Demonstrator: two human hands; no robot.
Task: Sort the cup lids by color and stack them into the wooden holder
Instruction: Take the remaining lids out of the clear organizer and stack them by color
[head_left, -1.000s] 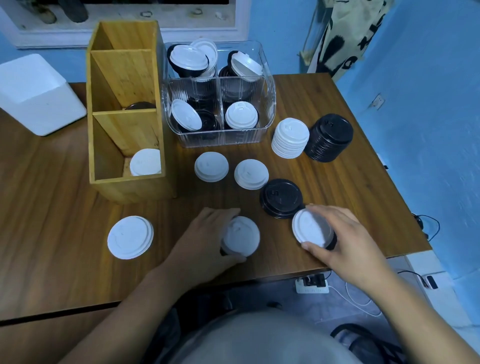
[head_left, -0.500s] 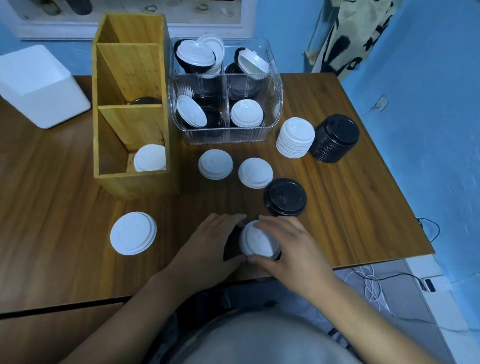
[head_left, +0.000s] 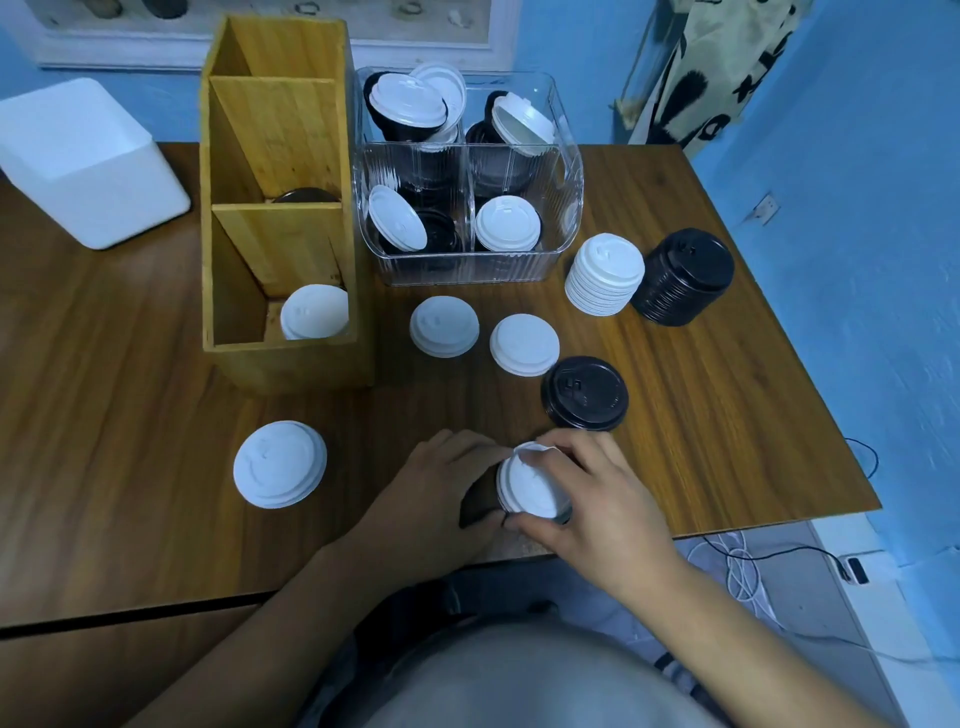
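— While the wooden holder stands back left, what does our left hand hold?
— We curl it round a black lid at the table's near edge. The white lid sits against that, just right, and our right hand pinches its rim, fingers wrapped over.

I've got bare surface on the left up to the wooden holder, one stray white lid in the lane; straight ahead loose lids and the clear bin crowd my path.
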